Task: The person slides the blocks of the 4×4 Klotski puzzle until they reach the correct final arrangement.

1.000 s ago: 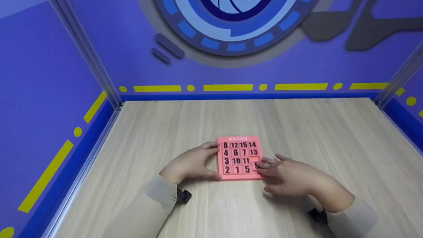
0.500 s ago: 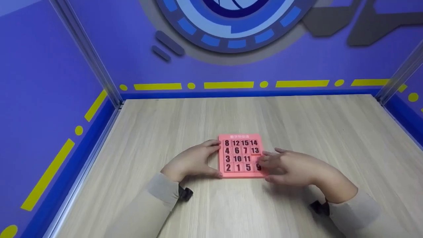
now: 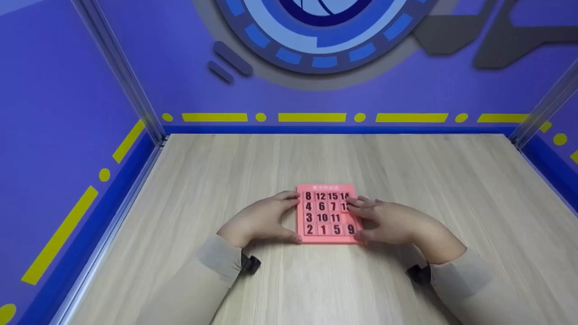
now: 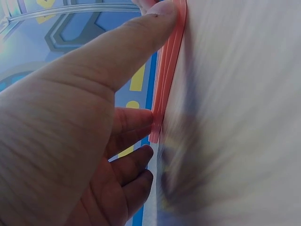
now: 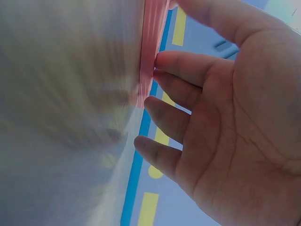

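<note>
A pink number slide puzzle [image 3: 332, 240] lies flat on the table, with black-numbered tiles in rows. Its gap [image 3: 347, 217] is at the right end of the third row, above the 9 tile [image 3: 351, 229]. Along the left side of the frame rests my left hand [image 3: 259, 220], thumb at the near corner and a finger farther up; its other fingers hang loose in the left wrist view. My right hand [image 3: 393, 222] reaches over the right side with extended fingers. These fingertips touch the 13 tile [image 3: 343, 206] and partly cover it and the 14 tile; the thumb is near the 9.
The wood-grain table [image 3: 253, 158] extends around the puzzle. A blue-purple back wall [image 3: 180, 99] with yellow dashes stands behind it, and side panels with metal posts [image 3: 122, 67] flank both sides. A black strap [image 3: 249, 264] sits at the left wrist.
The 9 tile has slid down into the bottom right corner. My right hand has moved its fingertips from that tile up to the 13. The left hand keeps its place.
</note>
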Demonstrator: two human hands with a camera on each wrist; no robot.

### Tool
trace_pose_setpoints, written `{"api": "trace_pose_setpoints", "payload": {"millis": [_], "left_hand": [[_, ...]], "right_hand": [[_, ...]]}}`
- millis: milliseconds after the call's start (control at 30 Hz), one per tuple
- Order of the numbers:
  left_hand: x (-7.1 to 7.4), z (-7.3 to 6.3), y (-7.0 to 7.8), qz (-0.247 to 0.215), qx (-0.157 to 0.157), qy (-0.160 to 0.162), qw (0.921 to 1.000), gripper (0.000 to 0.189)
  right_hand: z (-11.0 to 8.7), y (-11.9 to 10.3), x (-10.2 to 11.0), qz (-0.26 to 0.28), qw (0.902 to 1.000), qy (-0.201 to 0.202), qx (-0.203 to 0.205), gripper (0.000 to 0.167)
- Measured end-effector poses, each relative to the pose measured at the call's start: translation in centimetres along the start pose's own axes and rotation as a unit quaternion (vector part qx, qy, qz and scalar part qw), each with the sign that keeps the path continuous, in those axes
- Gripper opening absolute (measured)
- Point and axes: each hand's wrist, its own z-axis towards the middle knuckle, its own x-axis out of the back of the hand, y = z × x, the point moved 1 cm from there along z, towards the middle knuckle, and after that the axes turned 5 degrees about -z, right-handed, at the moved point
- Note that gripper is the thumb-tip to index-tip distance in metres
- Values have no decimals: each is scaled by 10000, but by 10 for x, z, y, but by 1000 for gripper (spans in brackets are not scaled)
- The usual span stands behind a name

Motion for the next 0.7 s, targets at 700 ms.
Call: {"api": "trace_pose_setpoints", "payload": {"millis": [700], "left_hand": [[-2, -1, -1, 210, -31, 7, 9998, 116]], "right_hand": [[-6, -11, 5, -212, 9966, 324, 721, 47]]}}
